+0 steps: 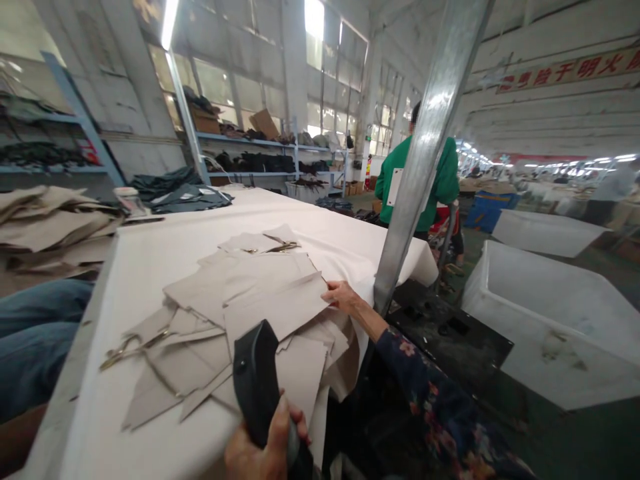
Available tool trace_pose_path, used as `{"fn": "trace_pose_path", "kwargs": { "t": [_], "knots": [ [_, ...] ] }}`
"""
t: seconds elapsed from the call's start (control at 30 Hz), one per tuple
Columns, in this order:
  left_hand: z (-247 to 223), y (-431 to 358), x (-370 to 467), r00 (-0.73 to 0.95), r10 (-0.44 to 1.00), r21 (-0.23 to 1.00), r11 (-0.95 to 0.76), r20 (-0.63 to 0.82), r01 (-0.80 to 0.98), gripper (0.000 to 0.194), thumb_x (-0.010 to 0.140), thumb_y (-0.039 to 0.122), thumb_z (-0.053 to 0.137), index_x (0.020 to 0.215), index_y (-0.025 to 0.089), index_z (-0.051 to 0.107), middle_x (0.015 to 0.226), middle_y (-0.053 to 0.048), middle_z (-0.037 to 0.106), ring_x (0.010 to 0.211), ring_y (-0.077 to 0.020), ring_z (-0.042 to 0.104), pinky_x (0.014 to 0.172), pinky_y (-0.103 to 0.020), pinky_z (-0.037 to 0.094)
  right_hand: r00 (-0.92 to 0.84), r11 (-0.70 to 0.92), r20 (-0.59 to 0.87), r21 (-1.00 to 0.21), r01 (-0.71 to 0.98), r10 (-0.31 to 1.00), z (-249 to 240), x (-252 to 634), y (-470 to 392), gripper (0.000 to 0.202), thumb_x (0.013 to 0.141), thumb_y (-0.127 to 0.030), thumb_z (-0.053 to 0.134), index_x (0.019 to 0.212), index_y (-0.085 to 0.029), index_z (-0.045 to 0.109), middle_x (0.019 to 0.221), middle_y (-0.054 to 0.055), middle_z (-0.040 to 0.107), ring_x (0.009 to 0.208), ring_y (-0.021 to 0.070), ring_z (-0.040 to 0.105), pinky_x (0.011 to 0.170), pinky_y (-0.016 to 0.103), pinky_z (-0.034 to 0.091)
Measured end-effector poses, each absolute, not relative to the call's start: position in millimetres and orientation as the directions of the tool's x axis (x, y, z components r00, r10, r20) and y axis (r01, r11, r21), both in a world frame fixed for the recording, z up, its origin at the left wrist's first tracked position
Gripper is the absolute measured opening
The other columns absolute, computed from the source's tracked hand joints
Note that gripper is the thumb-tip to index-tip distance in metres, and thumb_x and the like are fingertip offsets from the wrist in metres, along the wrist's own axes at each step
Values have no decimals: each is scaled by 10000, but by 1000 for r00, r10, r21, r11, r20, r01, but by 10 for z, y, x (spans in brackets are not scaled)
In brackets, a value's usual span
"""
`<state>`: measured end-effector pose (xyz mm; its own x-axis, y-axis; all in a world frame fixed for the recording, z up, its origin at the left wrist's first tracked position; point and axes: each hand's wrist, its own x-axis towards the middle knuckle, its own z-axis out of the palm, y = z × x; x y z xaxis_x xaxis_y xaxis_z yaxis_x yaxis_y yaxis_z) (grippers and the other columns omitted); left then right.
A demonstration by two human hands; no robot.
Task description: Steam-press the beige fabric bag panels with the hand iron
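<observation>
In the head view, my right hand [341,295], in a dark floral sleeve, pinches the right edge of a beige fabric piece [280,303]. That piece lies on top of a loose pile of cut pieces [193,363] on the white-covered table [345,230]. Low in the middle, my left hand [267,437] is wrapped round a black curved plastic tool [256,367]. The tool's head is raised in front of the pile, and I cannot make out its kind. Scissors [120,352] lie on the pile's left side. Another pair of scissors [283,245] rests at its far edge.
A metal post [413,180] rises at the table's right edge. White bins [545,313] stand to the right. A person in green [390,175] is beyond the post. At left are a person's jeans-clad legs [40,333] and stacked fabric [55,223]. Shelves [250,140] line the wall.
</observation>
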<state>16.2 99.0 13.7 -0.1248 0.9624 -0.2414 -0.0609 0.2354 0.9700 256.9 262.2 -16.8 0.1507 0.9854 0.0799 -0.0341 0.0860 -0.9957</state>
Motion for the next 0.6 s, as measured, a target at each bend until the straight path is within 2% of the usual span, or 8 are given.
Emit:
{"fn": "trace_pose_path", "kwargs": {
  "t": [0.2, 0.33, 0.43, 0.6],
  "knots": [
    [197, 806, 240, -52, 975, 974, 211, -216, -79, 487, 611, 552, 688, 835, 130, 593, 427, 11, 580, 359, -172, 529, 368, -276, 457, 172, 192, 157, -959, -209, 972, -180, 2171, 2132, 320, 576, -219, 628, 885, -138, 647, 723, 4, 653, 591, 134, 569, 625, 273, 482],
    [235, 683, 327, -19, 987, 984, 157, -159, -78, 453, 630, 532, 676, 819, 130, 590, 435, 9, 582, 360, -162, 531, 354, -253, 426, 145, 200, 168, -949, -245, 975, -307, 1930, 1788, 286, 604, -227, 661, 875, -133, 657, 701, 6, 639, 589, 142, 568, 584, 260, 470],
    [201, 599, 366, 10, 988, 985, 157, -157, -75, 396, 648, 501, 667, 775, 132, 597, 455, 1, 595, 378, -162, 543, 404, -267, 450, 210, 211, 176, -964, -161, 962, -421, 1795, 1588, 237, 656, -247, 646, 866, -137, 652, 705, 4, 619, 588, 131, 536, 546, 231, 436],
    [102, 473, 366, 60, 981, 983, 183, -184, 33, 319, 690, 471, 629, 624, 162, 579, 406, 1, 571, 382, -155, 537, 433, -253, 431, 272, 287, 301, -954, 91, 914, -426, 1650, 1379, 158, 712, -183, 549, 848, -175, 631, 740, -8, 572, 659, 133, 502, 581, 218, 417]
  ]
}}
